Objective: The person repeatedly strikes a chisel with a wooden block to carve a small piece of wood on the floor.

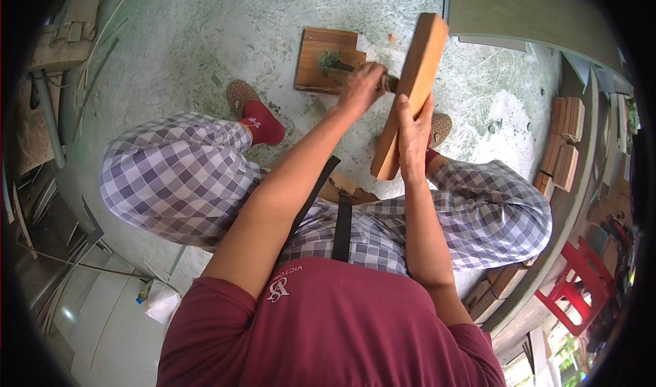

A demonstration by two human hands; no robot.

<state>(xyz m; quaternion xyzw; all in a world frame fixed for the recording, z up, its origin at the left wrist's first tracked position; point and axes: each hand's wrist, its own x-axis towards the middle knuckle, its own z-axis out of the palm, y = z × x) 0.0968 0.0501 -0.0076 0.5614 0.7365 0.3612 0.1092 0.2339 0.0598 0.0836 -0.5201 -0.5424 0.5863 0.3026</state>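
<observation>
My right hand (414,137) grips a long, squared wooden block (418,72), thumb along its near face and fingers around the side. The block is held tilted above the floor. Just left of it, my left hand (362,89) is closed on a small brownish thing (389,83) at the block's side; its kind is not clear. Beyond the left hand, a flat brown wooden board (311,72) lies on the floor. A grey-green clump (329,60) rests on that board, with a dark strip beside it, partly hidden by the hand.
My slippered feet stand on the scuffed green-white floor (191,45), on both sides of the board. Stacked wooden blocks (566,137) line the right edge near a red plastic chair (581,288). Scrap wood and a pipe (49,117) are at left. A white bag (162,301) lies lower left.
</observation>
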